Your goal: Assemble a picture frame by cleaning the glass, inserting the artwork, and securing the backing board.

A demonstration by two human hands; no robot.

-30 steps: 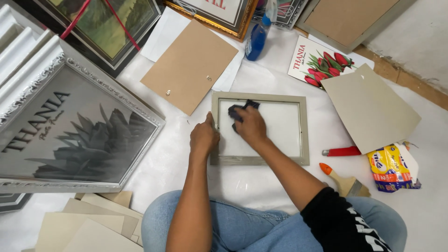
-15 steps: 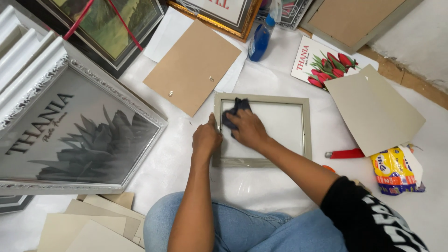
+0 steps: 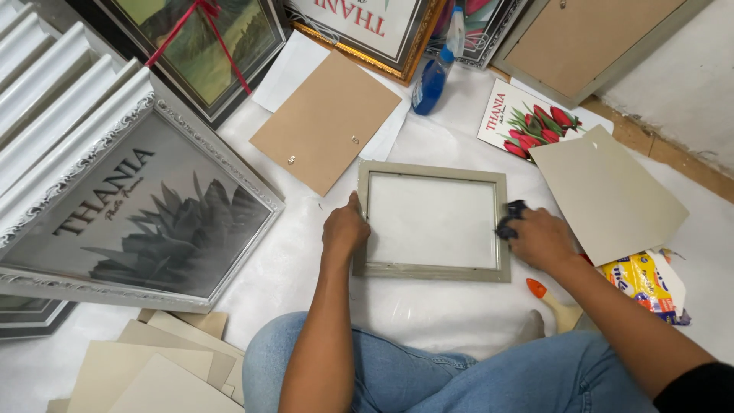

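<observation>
The white sheet-covered floor (image 3: 306, 260) carries a grey-green rectangular wooden frame (image 3: 433, 173) at its middle. The left hand (image 3: 344, 229), loosely curled, steadies its left edge; the right hand (image 3: 541, 239) grips a dark wiping cloth (image 3: 511, 219) at the right edge. Wiping seems underway; another pass needs firm bracing.

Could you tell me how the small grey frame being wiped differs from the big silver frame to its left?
The small grey frame has a plain, flat moulding; the big silver frame has an ornate, beaded one. The small grey frame shows only a blank pale pane, while the big silver frame holds a grey flower print. The left hand steadies the small one; nothing touches the big one. Both are rectangular and rest on white sheeting.
</observation>
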